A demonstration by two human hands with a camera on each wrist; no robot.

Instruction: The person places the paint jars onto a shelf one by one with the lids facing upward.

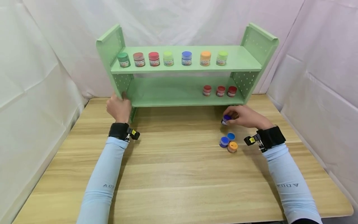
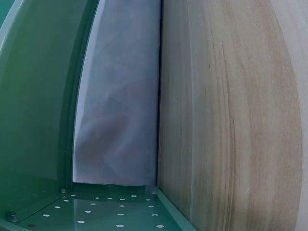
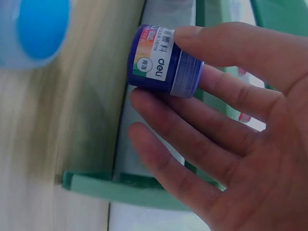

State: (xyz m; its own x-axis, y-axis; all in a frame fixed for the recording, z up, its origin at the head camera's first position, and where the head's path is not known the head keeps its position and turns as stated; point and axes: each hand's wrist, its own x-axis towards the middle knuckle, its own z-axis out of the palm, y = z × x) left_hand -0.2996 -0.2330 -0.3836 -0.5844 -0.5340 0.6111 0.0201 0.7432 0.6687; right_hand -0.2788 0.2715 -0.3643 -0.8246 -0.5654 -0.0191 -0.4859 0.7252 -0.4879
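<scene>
My right hand [image 1: 244, 116] pinches a small dark blue paint jar [image 3: 156, 60] between thumb and fingers, just in front of the green shelf's right end. In the right wrist view the jar lies tilted sideways, its "deli" label showing. On the table nearer me stand two blue paint jars [image 1: 224, 142] and an orange-lidded jar [image 1: 232, 147], close together. My left hand [image 1: 118, 108] grips the lower left side panel of the green two-tier shelf [image 1: 167, 102], thumb at the panel's edge; its other fingers are mostly hidden. The left wrist view shows the shelf's perforated panel [image 2: 101, 211] but no hand.
Several paint jars of mixed colours, among them a red jar [image 1: 154, 59], line the upper tier. Three red-lidded jars, including the middle one [image 1: 220, 91], stand at the lower tier's right. White cloth [image 1: 36, 68] hangs behind and beside the wooden table [image 1: 167, 180].
</scene>
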